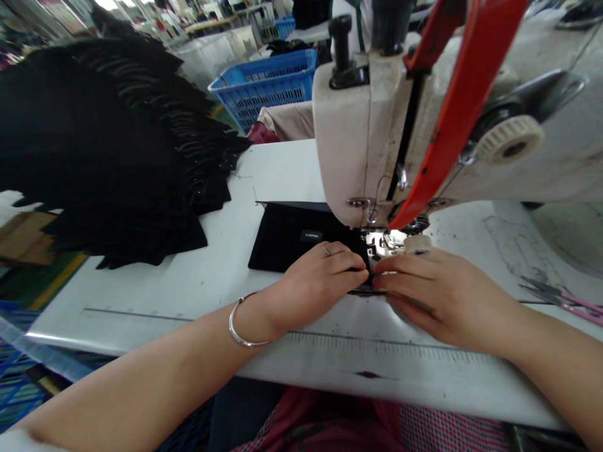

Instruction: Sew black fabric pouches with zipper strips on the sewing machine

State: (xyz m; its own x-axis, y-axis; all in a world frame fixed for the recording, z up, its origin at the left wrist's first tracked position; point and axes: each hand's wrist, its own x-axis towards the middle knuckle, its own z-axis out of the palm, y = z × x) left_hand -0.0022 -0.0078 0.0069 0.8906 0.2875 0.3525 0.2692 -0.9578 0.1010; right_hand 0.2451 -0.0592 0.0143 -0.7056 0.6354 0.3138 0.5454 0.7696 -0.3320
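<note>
Head view: the left hand [315, 280] lies flat, fingers pressing the black fabric piece [289, 235] on the white table [198, 276]. The right hand [440, 298] pinches the fabric's edge just beneath the sewing machine [367, 132]. 1 stack of black pieces [113, 150] sits left; scissors [563, 298] lie right.
</note>
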